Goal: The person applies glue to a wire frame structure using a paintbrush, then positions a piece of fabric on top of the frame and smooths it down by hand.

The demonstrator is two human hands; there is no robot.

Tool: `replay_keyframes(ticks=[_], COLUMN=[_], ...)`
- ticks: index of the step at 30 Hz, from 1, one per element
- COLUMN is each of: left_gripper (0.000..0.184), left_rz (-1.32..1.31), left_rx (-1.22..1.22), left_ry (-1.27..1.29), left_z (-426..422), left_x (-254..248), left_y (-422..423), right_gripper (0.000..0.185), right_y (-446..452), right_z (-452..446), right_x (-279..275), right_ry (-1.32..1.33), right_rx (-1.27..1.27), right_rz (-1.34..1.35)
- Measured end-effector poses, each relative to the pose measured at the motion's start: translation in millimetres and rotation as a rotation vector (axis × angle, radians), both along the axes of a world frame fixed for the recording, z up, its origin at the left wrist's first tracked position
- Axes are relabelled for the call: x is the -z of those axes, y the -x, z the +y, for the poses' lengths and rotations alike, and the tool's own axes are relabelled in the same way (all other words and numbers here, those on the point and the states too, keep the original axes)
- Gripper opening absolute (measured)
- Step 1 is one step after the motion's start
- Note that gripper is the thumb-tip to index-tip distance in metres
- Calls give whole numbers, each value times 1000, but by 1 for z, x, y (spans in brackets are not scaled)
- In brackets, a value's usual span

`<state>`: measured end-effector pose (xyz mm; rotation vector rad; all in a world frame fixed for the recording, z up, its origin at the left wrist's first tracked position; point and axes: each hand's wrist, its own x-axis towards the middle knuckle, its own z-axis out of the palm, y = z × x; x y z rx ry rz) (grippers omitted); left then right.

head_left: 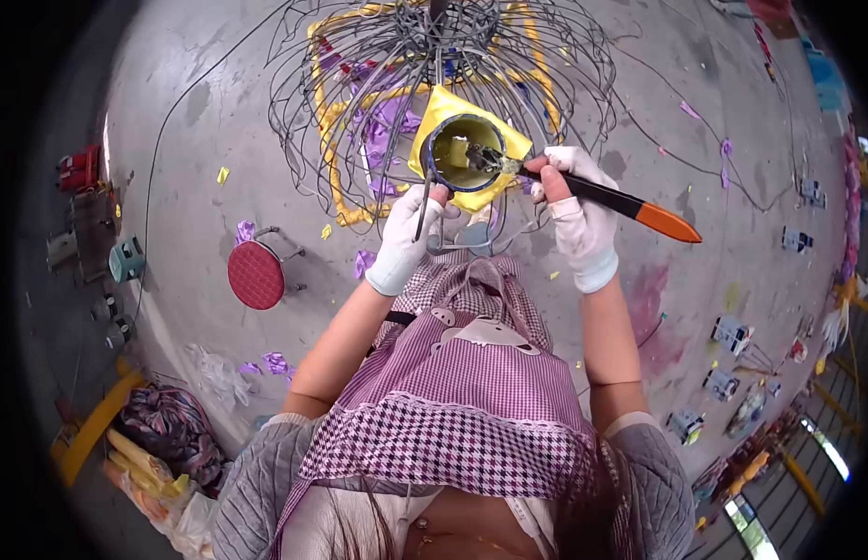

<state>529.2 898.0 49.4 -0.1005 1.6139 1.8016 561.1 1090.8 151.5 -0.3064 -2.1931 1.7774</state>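
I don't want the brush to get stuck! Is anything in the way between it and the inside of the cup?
Nothing visible blocks it. The right hand holds the brush, and its tip is at the open mouth of the cup. The yellow sheet shows around the cup, not across the opening.

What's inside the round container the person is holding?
The dark, clotted end of a brush and a pale yellow patch beside it show inside the container. The brush covers part of the bottom, so what lies under it can't be seen.
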Motion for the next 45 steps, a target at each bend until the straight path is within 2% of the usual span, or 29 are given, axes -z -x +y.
replay_keyframes(ticks=[1, 5, 8, 14, 18, 23, 25, 29, 33, 36, 38, 40, 43, 45], left_gripper=[26, 25, 24, 31, 25, 24, 24, 24, 24, 26, 30, 29, 29, 29], left_rz=[-7, -1, 58, 90, 21, 65, 87, 144, 196, 147, 106, 103, 77, 61], left_rx=[-1, 10, 32, 29, -43, -10, -13, -52, -95, -197, -279, -322, -403, -459], left_ry=[-25, -92, -91, -98, -48, -29, -23, 13, 63, 41, 6, 12, 8, 4], left_z=[-1, 2, -4, -23, -26, -23, -18, -8, 0, 15, 30, 48, 75, 89], left_x=[-6, -24, -33, -19, -35, -22, -25, -23, -9, -10, -13, -16, -18, -18], left_y=[3, 14, 15, 12, 8, 8, 7, 1, -6, -14, -18, -19, -24, -24], right_gripper=[10, 13, 13, 14, 11, 17, 20, 19, 20, 19, 18, 18, 15, 17], right_y=[1, 12, 23, 27, 23, 33, 54, 80, 98, 100, 100, 103, 106, 123], right_z=[4, 25, 39, 51, 46, 51, 31, 30, 57, 85, 122, 157, 196, 202], right_x=[-3, -18, -22, -45, -67, -67, -67, -48, -35, -33, -22, 5, 62, 106], right_ry=[-4, 124, 215, 130, 187, 351, 235, 241, 136, 147, 268, 441, 592, 656], right_rx=[20, -156, -141, -197, 14, -7, 168, 183, 176, 176, 123, 83, -8, 57], right_rz=[-1, -77, -83, -145, 10, -104, -154, -186, -233, -173, 15, 118, 69, 53])
